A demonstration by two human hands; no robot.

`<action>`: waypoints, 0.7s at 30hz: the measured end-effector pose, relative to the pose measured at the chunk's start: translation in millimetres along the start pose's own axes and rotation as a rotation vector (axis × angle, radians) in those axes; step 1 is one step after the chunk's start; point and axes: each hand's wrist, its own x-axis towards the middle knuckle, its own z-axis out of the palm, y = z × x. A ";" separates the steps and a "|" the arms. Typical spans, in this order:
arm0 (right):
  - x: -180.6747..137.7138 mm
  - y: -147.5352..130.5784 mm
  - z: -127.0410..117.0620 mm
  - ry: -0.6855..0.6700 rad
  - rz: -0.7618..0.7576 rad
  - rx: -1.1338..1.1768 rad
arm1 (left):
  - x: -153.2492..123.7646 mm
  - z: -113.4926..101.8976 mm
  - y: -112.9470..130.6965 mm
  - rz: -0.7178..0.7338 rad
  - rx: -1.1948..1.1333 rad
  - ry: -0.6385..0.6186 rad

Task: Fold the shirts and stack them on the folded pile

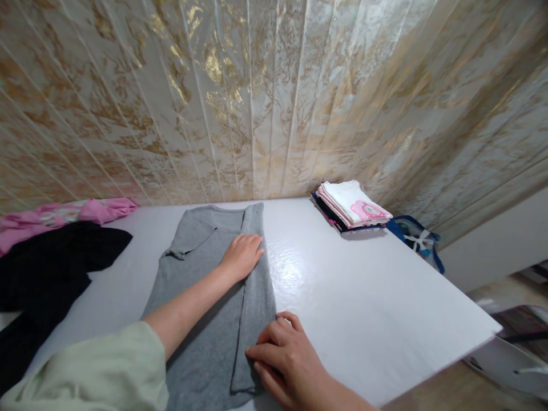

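Observation:
A grey garment [201,319] lies spread on the white table, its right side turned over in a long narrow strip. My left hand [243,257] rests palm down on the upper part of that strip, with fingers stretched toward its right edge. Nearer to me, my right hand [286,354] touches the lower part of the strip. Its fingers are apart and slightly bent on the cloth and along the outer edge. The garment's bottom end runs out of the frame.
A stack of folded clothes [351,206] sits at the table's back right. At left lie a black garment [55,268] and a pink garment [103,210]. The white table [363,308] meets a gold-patterned curtain [240,103]. A blue-edged bag [417,237] is beyond its right edge.

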 end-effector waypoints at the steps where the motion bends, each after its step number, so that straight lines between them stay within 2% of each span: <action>1: -0.2 -0.5 -0.7 -0.012 -0.007 0.008 | -4.5 3.3 -1.0 0.008 0.000 -0.047; 4: -1.7 -2.1 -2.9 -0.039 -0.015 0.045 | -15.1 2.8 -7.1 0.004 0.014 -0.112; 6: -2.7 -3.3 -4.1 -0.050 -0.013 0.073 | -21.0 -6.1 -9.8 -0.019 0.021 -0.068; 9: -2.8 -4.9 -5.1 -0.069 -0.005 0.080 | -29.9 -21.0 -7.1 -0.211 0.011 0.020; 12: -1.3 -5.8 -5.7 -0.073 -0.006 0.067 | -37.8 -23.7 1.5 -0.390 -0.112 -0.066; 14: -0.3 -6.0 -5.8 -0.068 -0.009 0.061 | -40.7 -18.5 6.8 -0.396 -0.197 -0.101; 18: -1.0 -5.5 -3.4 -0.051 -0.013 0.050 | -41.2 -8.4 10.2 -0.351 -0.231 -0.022; 21: -3.3 -5.2 0.5 -0.036 -0.012 0.046 | -41.8 -8.5 8.9 -0.342 -0.198 0.018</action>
